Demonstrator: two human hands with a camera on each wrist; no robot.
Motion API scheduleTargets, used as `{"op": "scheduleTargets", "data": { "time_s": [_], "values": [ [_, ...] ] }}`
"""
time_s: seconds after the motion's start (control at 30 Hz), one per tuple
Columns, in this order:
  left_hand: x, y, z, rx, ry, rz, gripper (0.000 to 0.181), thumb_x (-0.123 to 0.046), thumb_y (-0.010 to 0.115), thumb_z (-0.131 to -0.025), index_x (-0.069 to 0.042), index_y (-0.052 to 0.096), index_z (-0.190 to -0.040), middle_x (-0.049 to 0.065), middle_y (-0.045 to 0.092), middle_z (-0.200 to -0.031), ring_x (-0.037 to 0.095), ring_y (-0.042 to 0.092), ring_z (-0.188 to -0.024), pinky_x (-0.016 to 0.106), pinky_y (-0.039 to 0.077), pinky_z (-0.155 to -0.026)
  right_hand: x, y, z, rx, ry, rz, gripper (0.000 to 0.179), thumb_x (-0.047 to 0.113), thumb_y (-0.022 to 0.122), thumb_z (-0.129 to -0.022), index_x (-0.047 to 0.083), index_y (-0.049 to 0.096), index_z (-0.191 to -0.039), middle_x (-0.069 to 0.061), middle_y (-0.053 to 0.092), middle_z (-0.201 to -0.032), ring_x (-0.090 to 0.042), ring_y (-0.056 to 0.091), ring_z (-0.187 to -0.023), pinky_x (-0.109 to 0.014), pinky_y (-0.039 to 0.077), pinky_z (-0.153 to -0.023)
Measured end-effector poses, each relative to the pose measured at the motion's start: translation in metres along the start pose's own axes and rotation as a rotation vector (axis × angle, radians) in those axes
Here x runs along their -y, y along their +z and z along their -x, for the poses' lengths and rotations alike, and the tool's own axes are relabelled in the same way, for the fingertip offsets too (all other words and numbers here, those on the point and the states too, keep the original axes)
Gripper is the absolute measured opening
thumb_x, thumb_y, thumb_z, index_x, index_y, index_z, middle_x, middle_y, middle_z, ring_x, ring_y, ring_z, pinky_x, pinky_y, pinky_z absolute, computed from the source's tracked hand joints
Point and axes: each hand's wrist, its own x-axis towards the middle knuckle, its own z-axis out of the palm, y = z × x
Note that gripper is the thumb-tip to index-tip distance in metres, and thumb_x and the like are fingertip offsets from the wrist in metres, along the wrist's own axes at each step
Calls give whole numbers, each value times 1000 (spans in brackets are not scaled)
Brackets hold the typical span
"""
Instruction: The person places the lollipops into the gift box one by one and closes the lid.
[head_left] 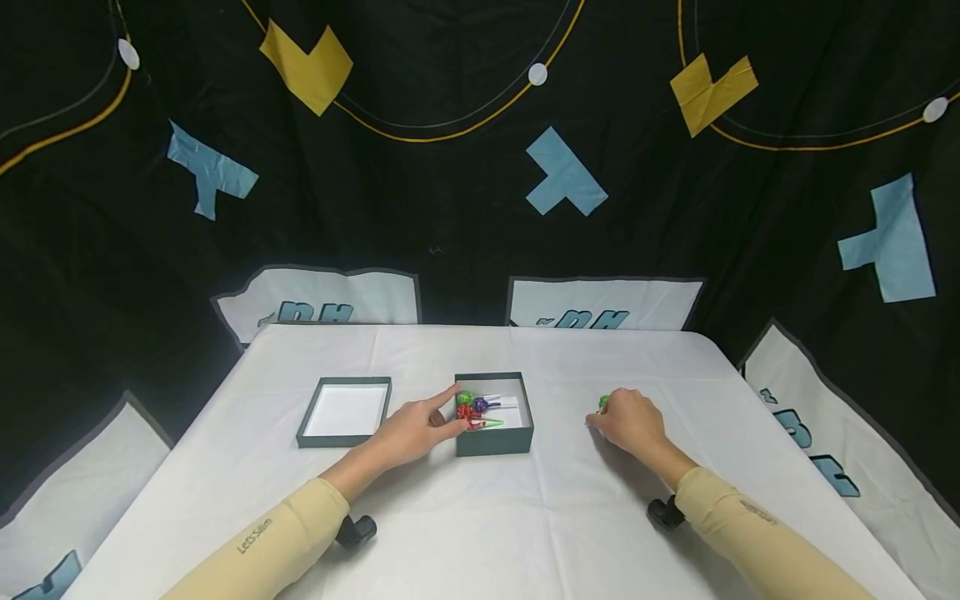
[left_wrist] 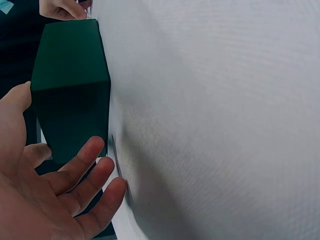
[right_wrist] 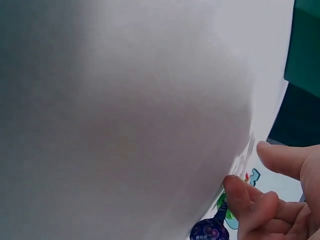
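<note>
A dark green box (head_left: 493, 442) stands on the table with its top uncovered. Inside lie several lollipops, among them a green one (head_left: 465, 398), a purple one (head_left: 481, 405) and red ones (head_left: 464, 412). My left hand (head_left: 411, 432) rests thumb and forefinger at the box's left rim, while its other fingers (left_wrist: 82, 170) stretch out loosely beside the wall. To the right, my right hand (head_left: 633, 423) is low over the table at several lollipops. A purple lollipop (right_wrist: 209, 231) and green wrapping show by its fingers; thumb and forefinger are apart. In the head view the hand mostly hides these lollipops.
Left of the box lies its shallow lid (head_left: 348, 410), white inside up, behind my left forearm. A white cloth covers the table (head_left: 480, 525). Beyond its far edge hangs a black curtain (head_left: 450, 208) with taped shapes.
</note>
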Motion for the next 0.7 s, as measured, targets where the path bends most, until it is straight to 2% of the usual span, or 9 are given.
{"op": "scheduleTargets", "data": {
  "time_s": [0.13,0.27,0.5,0.7],
  "values": [
    [-1,0,0,0,0,5,71,-48,65,-95,-25,38,-157,1,67,-89,14,56,-69,31,44,-60,1,1,-4,-17,12,17,56,29,82,-82,16,41,-46,6,33,-46,-12,34,-46,-26,27,-44],
    [-1,0,0,-4,1,7,71,-48,66,-95,-25,39,-157,1,67,-89,14,56,-69,31,44,-60,2,1,-6,-14,26,37,57,29,82,-81,16,39,-47,6,30,-47,-12,32,-48,-27,27,-45],
    [1,1,0,-6,5,5,72,-50,65,-95,-25,39,-157,1,68,-89,14,56,-70,31,45,-60,3,2,-8,11,55,55,46,30,79,-82,14,50,-50,2,43,-52,-16,44,-52,-29,32,-46],
    [1,1,-1,-8,2,-1,72,-51,65,-95,-26,39,-157,1,69,-91,14,57,-71,31,46,-61,1,3,-8,25,55,45,41,32,77,-84,14,58,-52,1,49,-55,-17,46,-55,-29,33,-47]
  ]
}}
